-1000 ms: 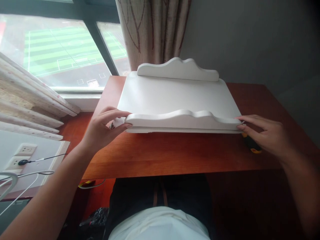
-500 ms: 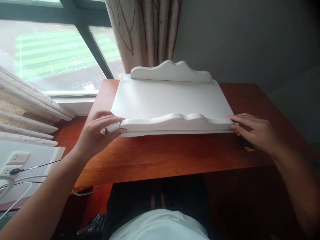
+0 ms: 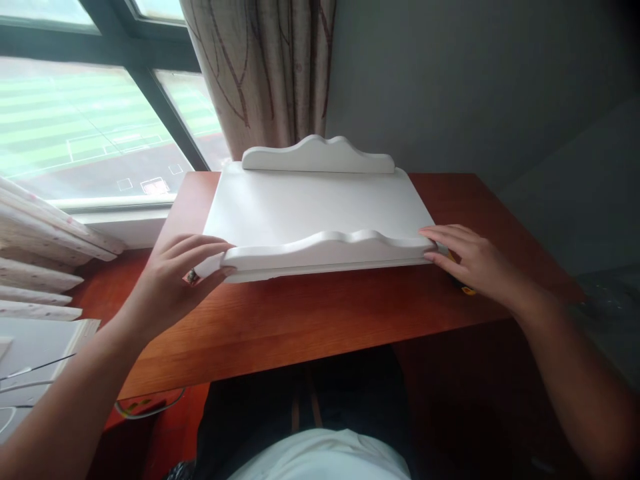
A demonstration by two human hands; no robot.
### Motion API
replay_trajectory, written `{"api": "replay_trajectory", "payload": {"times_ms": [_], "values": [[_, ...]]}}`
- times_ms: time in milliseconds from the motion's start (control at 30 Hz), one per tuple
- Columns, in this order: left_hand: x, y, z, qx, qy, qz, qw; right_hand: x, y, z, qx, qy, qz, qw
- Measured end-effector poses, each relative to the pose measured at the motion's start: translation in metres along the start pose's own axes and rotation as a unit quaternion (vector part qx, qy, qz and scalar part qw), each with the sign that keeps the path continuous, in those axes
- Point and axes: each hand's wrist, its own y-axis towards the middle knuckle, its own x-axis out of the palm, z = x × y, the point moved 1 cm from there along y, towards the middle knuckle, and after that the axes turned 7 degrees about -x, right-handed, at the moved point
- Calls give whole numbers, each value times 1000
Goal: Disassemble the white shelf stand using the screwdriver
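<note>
A white board (image 3: 310,207) lies on the reddish-brown wooden table, and a wavy-topped white panel (image 3: 317,159) stands upright along its far edge. Along the near edge runs a second wavy-topped white panel (image 3: 325,252). My left hand (image 3: 170,277), with a ring on one finger, pinches this near panel's left end between thumb and fingers. At the opposite end my right hand (image 3: 475,267) pinches it the same way. Partly hidden under the right hand is a black-and-yellow object (image 3: 469,291), whose kind I cannot make out.
The table (image 3: 300,313) reaches toward my body at its front edge. A window (image 3: 110,127) and patterned curtains (image 3: 275,73) are behind and to the left. Cables (image 3: 30,383) run at the lower left, and a pale cord (image 3: 155,410) hangs below the table.
The view has shifted, so the table and white pieces appear further left and slightly lower. Both hands keep their hold on the near panel's ends.
</note>
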Motion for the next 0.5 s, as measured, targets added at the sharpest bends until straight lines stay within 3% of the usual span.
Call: {"api": "replay_trajectory", "payload": {"times_ms": [100,233,367,500], "values": [[0,2,10,7,41,-8,999,7,8,-28,-29,-55,17,998],[8,0,14,26,75,-19,997,36,16,-59,-74,-135,36,987],[19,-4,11,18,77,-20,997,60,19,-68,-49,-175,68,981],[19,-9,10,2,55,-34,998,53,16,-66,-78,-145,87,983]]}}
